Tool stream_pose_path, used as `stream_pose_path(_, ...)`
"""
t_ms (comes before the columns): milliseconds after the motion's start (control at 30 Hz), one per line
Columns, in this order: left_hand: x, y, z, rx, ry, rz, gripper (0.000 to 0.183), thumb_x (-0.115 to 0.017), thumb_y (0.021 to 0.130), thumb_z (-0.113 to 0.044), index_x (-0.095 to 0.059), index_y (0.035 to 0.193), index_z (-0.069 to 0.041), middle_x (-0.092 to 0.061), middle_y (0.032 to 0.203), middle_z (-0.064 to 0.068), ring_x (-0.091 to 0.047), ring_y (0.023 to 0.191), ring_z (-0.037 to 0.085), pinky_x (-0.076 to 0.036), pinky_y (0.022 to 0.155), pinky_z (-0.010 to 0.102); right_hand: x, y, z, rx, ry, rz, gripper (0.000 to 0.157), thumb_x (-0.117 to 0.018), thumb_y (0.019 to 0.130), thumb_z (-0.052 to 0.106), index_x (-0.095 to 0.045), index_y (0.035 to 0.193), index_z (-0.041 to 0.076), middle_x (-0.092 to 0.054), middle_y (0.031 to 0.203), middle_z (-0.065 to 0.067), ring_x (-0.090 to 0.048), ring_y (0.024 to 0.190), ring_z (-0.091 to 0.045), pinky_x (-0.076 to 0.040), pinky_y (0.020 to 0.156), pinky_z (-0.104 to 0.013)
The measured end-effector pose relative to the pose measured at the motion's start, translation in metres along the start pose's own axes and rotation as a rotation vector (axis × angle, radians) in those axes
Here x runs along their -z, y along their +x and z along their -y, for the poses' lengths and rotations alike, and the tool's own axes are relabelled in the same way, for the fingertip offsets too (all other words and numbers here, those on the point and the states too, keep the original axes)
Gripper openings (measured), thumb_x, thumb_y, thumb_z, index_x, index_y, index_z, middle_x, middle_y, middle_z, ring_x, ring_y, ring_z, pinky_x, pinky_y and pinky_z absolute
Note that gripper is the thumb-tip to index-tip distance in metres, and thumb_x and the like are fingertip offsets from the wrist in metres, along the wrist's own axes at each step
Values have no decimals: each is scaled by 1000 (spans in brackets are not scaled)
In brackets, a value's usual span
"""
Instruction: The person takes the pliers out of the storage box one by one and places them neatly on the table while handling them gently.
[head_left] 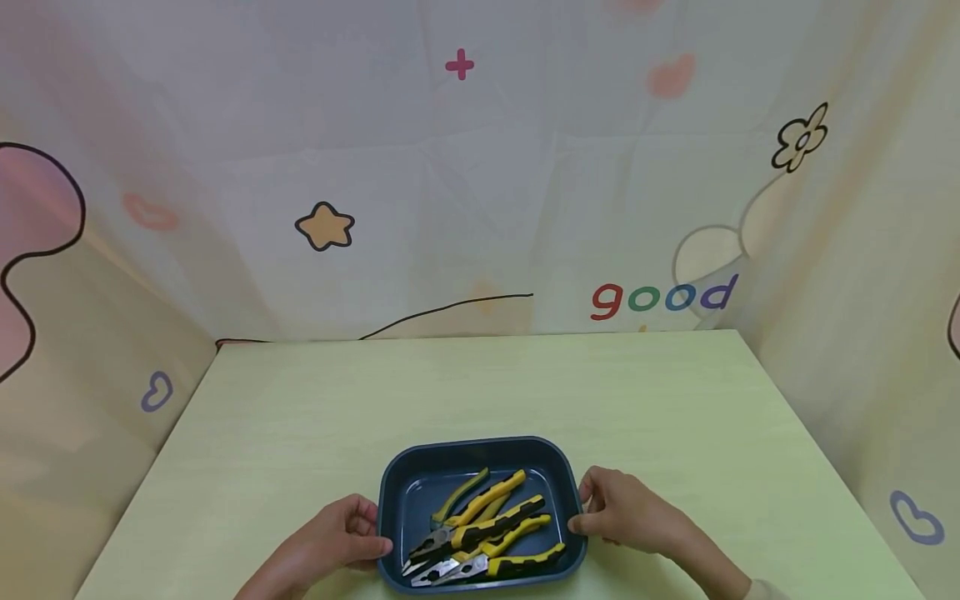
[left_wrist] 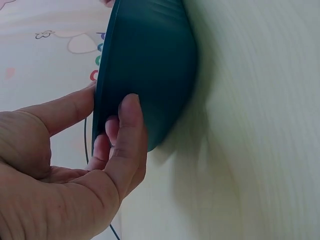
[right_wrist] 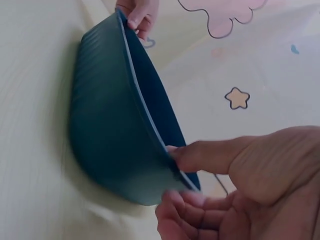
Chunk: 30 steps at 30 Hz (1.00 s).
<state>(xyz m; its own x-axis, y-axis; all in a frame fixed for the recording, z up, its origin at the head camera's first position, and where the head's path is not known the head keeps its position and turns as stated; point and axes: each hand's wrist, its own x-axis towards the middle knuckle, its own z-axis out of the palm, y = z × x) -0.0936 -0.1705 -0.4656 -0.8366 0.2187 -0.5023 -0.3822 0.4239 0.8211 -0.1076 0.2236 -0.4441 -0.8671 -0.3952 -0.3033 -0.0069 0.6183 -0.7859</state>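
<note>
A dark blue plastic basin (head_left: pixel 411 500) with rounded corners is at the near middle of the table. Several pliers (head_left: pixel 517 565) with yellow and black handles lie heaped inside it, their metal jaws toward the near left. My left hand (head_left: pixel 341 533) grips the basin's left end, thumb on the rim and fingers against the outer wall (left_wrist: pixel 150 60), as the left wrist view shows. At the opposite end my right hand (head_left: pixel 630 512) pinches the rim (right_wrist: pixel 145 107) between thumb and curled fingers. Whether the basin's base touches the table cannot be told.
The pale green table (head_left: pixel 480 383) stretches behind and to both sides of the basin. A printed curtain (head_left: pixel 480 183) encloses it at the back, left and right, with a star, hearts, a flower and the word "good".
</note>
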Motion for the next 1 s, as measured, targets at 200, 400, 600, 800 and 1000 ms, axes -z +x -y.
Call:
stream_pose_path(200,0,-1,-1,-5,-25,1,31,-76,93,-6,-54,112,5,-65,89,11,-66,75,19,-62,75,36,-5,0,17,-86,-210,-159,52,-92,76,18,-54,111,5,-58,78,-1,-52,66,-19,-45,59,-33)
stream_pose_path(400,-1,1,-2,32,-48,-31,25,-70,100,-13,-55,112,2,-66,88,12,-64,72,20,-60,71,32,-7,2,31,-94,-401,-221,58,-95,73,21,-60,118,9,-60,89,1,-54,74,-18,-49,64,-38)
stream_pose_path(600,0,1,1,-38,-84,-7,21,-66,102,-13,-54,110,3,-64,87,12,-64,71,19,-60,67,33,-6,1,41,-9,-474,-213,52,-94,74,23,-66,116,13,-63,104,-1,-61,92,-20,-55,75,-44)
stream_pose_path(800,1,1,2,-111,-91,3,19,-63,103,-10,-53,109,5,-63,87,12,-65,71,19,-60,64,34,-9,2,51,25,-508,-202,51,-94,76,25,-67,117,12,-61,111,-4,-56,100,-22,-57,80,-46)
stream_pose_path(1000,0,3,2,-122,-100,-8,19,-61,104,-10,-51,108,5,-63,86,12,-64,70,18,-60,62,33,-14,6,58,118,-493,-151,48,-91,79,19,-66,118,7,-62,115,-9,-55,106,-27,-56,86,-50)
